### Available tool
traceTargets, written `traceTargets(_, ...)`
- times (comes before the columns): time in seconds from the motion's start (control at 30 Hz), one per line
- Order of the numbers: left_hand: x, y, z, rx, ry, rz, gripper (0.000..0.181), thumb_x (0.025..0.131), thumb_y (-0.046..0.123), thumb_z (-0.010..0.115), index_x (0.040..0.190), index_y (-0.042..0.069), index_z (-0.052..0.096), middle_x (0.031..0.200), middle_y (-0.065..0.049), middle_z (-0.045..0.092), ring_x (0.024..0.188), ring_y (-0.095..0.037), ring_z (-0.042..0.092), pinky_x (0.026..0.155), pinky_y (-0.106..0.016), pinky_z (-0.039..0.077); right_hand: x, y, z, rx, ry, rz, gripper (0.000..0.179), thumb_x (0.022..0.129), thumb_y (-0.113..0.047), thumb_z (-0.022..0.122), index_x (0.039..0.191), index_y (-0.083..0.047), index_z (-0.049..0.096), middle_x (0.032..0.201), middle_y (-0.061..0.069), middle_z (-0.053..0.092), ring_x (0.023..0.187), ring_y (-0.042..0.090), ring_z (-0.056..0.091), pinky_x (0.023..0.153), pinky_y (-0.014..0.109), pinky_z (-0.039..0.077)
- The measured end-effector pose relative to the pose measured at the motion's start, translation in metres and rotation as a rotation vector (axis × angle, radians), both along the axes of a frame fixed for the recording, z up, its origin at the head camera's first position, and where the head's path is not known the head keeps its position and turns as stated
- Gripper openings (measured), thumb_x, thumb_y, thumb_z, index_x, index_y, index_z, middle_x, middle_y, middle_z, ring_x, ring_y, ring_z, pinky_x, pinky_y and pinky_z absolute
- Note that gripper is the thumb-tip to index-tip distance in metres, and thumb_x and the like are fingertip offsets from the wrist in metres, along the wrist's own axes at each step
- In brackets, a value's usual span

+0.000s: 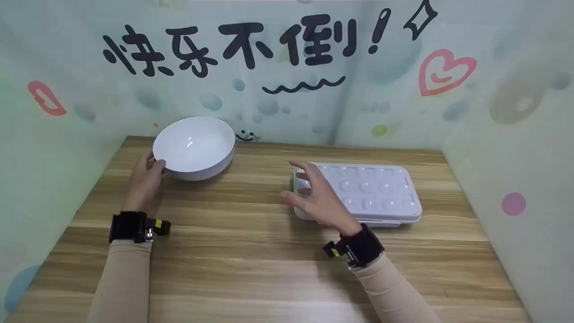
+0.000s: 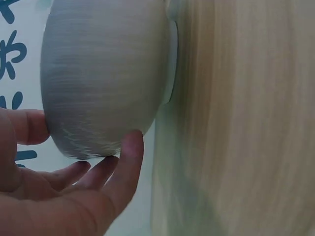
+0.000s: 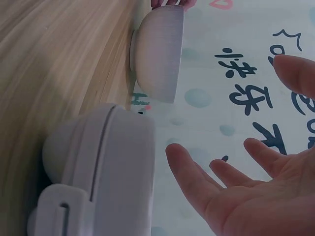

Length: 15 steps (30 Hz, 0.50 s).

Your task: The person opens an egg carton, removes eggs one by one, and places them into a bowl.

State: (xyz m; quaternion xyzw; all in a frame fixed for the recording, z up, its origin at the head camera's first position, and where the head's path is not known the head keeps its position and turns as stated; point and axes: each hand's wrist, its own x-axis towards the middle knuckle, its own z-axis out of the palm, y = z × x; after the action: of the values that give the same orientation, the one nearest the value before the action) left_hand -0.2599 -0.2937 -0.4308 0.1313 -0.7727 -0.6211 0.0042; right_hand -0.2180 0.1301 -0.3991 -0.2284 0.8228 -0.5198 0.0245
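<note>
A white bowl (image 1: 193, 146) stands at the back left of the table, its open side up. My left hand (image 1: 145, 179) grips its near left side, thumb at the rim and fingers against the outer wall; the left wrist view shows the fingertips (image 2: 132, 142) on the bowl. Toward the right lies a closed white egg box (image 1: 365, 186) with rounded bumps across its lid. Over its left end hovers my right hand (image 1: 320, 197), fingers spread and holding nothing. In the right wrist view, a gap separates that hand from the box's side (image 3: 125, 172).
The wood-grain table (image 1: 242, 269) ends at a printed cloth backdrop (image 1: 296, 112) behind, with cloth at both sides too. A latch (image 3: 64, 206) shows on the egg box's near side. Both wrists wear black camera bands (image 1: 128, 226).
</note>
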Motion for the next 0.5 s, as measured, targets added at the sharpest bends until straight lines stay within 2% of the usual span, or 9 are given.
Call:
traceTargets(0.1,-0.001,0.0,-0.001,0.144,0.002,-0.013,0.069,0.111,0.028,0.037,0.172,0.02,0.006,0.172,-0.018,0.024,0.153,-0.029,0.037,0.123,-0.042,0.038,-0.001,0.0,-0.001,-0.008,-0.04,-0.005,0.076,0.096,-0.026,0.08,0.16,-0.013,0.042,0.164,0.009,0.039,0.145,0.041,0.048,0.112,0.048,0.051)
traceTargets(0.23,0.001,0.0,0.0,0.211,-0.019,-0.008,0.072,0.11,0.022,0.039,0.172,0.026,0.005,0.176,-0.015,0.018,0.154,-0.029,0.034,0.124,-0.042,0.038,-0.001,-0.002,-0.003,-0.038,-0.113,0.0,0.077,0.096,-0.026,0.08,0.161,-0.015,0.04,0.167,0.004,0.037,0.146,0.04,0.048,0.115,0.047,0.048)
traceTargets(0.37,0.002,0.0,0.003,0.151,-0.026,-0.019,0.075,0.108,0.021,0.042,0.172,0.022,0.003,0.175,-0.018,0.018,0.152,-0.033,0.037,0.121,-0.042,0.041,-0.003,-0.004,-0.003,-0.041,-0.163,-0.014,0.078,0.096,-0.033,0.079,0.161,-0.018,0.039,0.168,0.002,0.038,0.146,0.036,0.049,0.117,0.051,0.045)
traceTargets(0.5,0.002,0.0,0.006,0.123,-0.031,-0.043,0.077,0.108,0.022,0.045,0.172,0.021,0.002,0.174,-0.019,0.018,0.152,-0.035,0.038,0.121,-0.044,0.041,-0.008,-0.01,0.0,-0.039,-0.192,-0.012,0.081,0.096,-0.036,0.079,0.163,-0.016,0.037,0.168,0.008,0.037,0.145,0.036,0.05,0.117,0.053,0.044)
